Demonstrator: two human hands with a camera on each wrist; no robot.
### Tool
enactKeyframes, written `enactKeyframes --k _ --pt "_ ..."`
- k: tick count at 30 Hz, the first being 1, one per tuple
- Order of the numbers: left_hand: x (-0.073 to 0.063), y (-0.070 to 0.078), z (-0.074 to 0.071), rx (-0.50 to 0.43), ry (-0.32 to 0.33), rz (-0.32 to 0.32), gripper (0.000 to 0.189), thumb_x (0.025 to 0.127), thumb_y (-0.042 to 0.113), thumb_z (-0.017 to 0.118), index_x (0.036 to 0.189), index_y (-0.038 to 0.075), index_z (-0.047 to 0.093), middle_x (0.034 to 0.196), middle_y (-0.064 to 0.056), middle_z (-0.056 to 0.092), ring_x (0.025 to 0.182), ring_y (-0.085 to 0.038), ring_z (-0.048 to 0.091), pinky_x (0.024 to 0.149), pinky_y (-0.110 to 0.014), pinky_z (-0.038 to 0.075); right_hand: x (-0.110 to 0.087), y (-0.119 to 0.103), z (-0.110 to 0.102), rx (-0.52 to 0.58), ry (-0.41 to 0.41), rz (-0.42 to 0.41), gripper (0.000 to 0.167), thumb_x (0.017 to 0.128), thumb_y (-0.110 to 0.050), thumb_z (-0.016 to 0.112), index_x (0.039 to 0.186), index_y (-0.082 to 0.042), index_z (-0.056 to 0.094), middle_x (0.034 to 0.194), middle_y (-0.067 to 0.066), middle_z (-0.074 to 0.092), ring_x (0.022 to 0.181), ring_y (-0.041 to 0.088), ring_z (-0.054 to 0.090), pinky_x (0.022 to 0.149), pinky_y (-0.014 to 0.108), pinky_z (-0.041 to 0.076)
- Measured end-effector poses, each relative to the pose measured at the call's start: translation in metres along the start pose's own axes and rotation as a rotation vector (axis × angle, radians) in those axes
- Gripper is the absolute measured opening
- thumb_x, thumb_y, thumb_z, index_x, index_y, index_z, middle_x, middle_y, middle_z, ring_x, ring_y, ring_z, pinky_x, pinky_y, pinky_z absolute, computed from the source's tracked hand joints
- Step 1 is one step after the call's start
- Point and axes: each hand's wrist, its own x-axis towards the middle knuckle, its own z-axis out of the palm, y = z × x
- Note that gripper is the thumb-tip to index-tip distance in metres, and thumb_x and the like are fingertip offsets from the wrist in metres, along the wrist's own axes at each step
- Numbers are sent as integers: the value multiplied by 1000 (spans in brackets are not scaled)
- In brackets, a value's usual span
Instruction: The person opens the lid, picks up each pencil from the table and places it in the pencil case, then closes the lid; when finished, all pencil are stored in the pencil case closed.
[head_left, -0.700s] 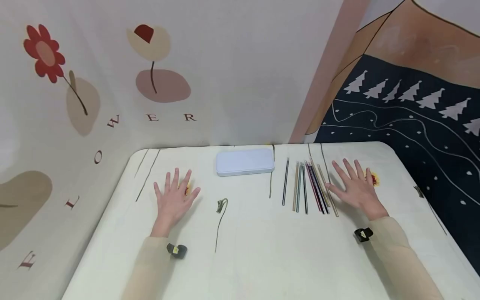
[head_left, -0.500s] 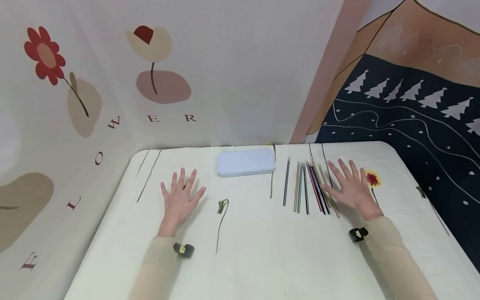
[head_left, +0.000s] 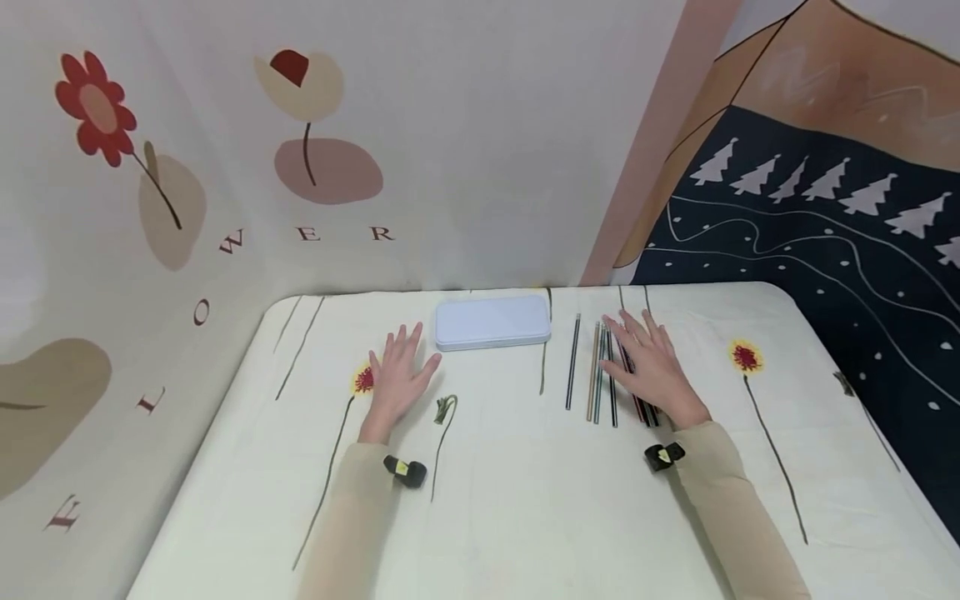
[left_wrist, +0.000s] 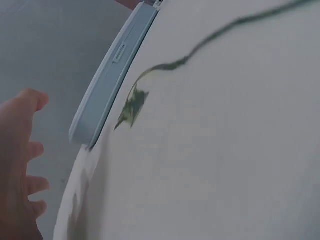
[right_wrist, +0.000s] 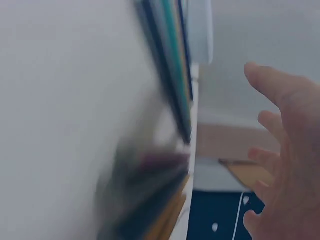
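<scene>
My left hand hovers over the table with its fingers spread, just left of a flat pale blue case. In the left wrist view a small clasp shows on the side of that case. My right hand is above the right part of a row of colored pencils, hiding some of them. The right wrist view shows blue, teal and orange pencils, partly blurred, with the fingers apart from them. Neither hand holds anything.
A white tablecloth printed with flowers and stems covers the table. Behind it hangs a pale printed curtain. A dark cloth with printed trees hangs at the right. One pencil lies slightly apart, left of the others.
Both hands have moved inward: the left hand rightward toward the pale blue case, the right hand leftward over the colored pencils. The case and pencils have stayed in place.
</scene>
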Motion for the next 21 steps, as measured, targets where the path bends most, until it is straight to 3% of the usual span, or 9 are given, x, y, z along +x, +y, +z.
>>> enactKeyframes --k 8,15,21 --pt "20 9 15 -175 -32 41 68 97 37 51 151 3 28 155 -25 20 141 -47 11 112 -62 -3 23 -33 17 64 45 -55 59 95 -34 59 148 -14 41 153 16 32 143 40 13 111 63 13" --pt "41 8 22 -236 -79 85 75 95 36 56 153 3 21 156 -24 18 143 -41 11 114 -57 -3 36 -61 30 159 53 -111 52 96 -26 60 144 -9 46 149 19 37 140 43 20 110 64 19" --pt "51 5 24 -305 -63 106 85 90 31 68 154 4 18 156 -22 19 145 -34 11 114 -58 -3 49 -75 44 198 36 -104 49 98 -27 57 143 -10 48 149 17 39 141 38 23 112 58 21"
